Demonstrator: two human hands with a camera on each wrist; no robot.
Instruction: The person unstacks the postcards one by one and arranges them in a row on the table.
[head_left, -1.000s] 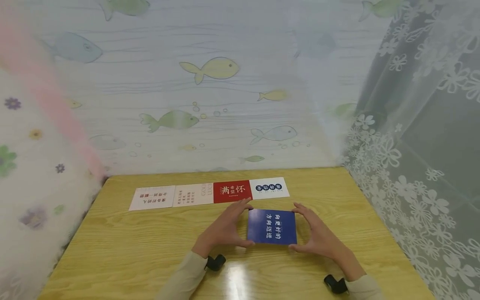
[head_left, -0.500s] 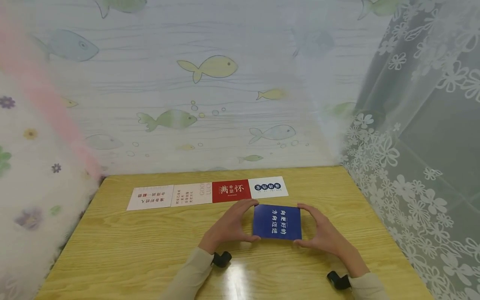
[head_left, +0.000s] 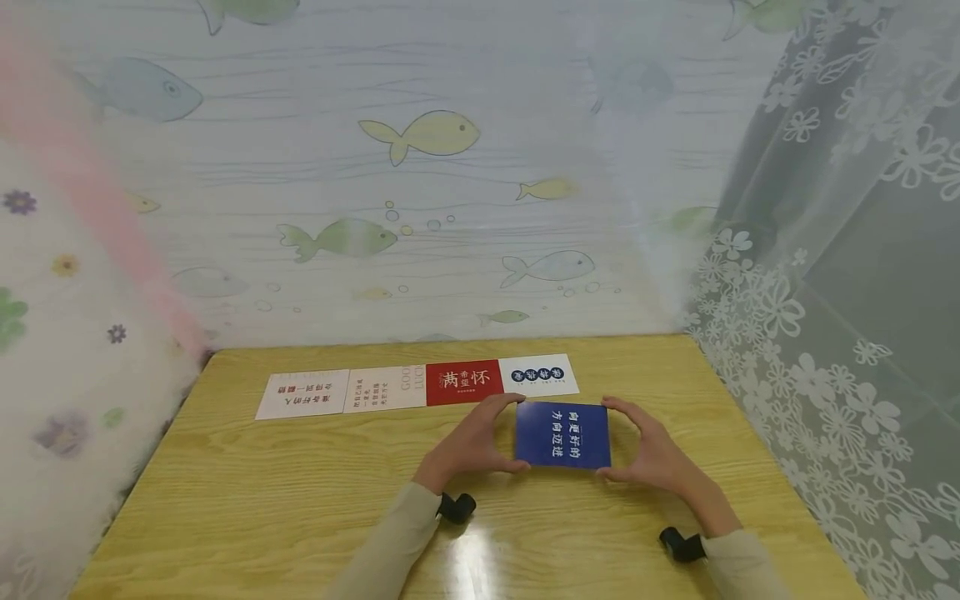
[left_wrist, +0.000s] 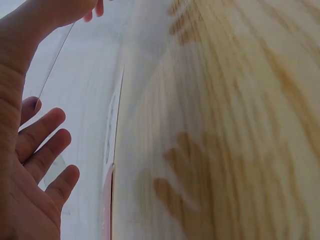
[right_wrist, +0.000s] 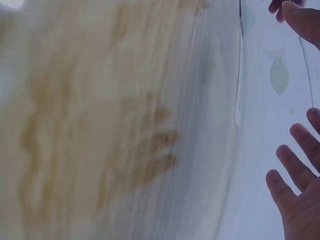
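Note:
A blue card (head_left: pixel 562 435) with white Chinese characters is held a little above the wooden table (head_left: pixel 247 500). My left hand (head_left: pixel 476 437) pinches its left end, thumb at the near corner and a finger at the far one. The opposite end is pinched the same way by my right hand (head_left: pixel 654 448). In the left wrist view, the other fingers of the left hand (left_wrist: pixel 42 155) are spread, off the card. Spread fingers of the right hand (right_wrist: pixel 300 170) also show in the right wrist view. There the card is seen almost edge-on.
Along the back lie several cards in a touching row: a white card (head_left: pixel 303 395), a pale pink card (head_left: pixel 386 389), a red card (head_left: pixel 464 382) and a white card with blue dots (head_left: pixel 539 375). A fish-patterned curtain (head_left: pixel 450 200) hangs behind; lace (head_left: pixel 847 375) hangs at right.
Both hands have moved the blue card to the right and slightly away from me, toward the row. The cards in the row have stayed in place.

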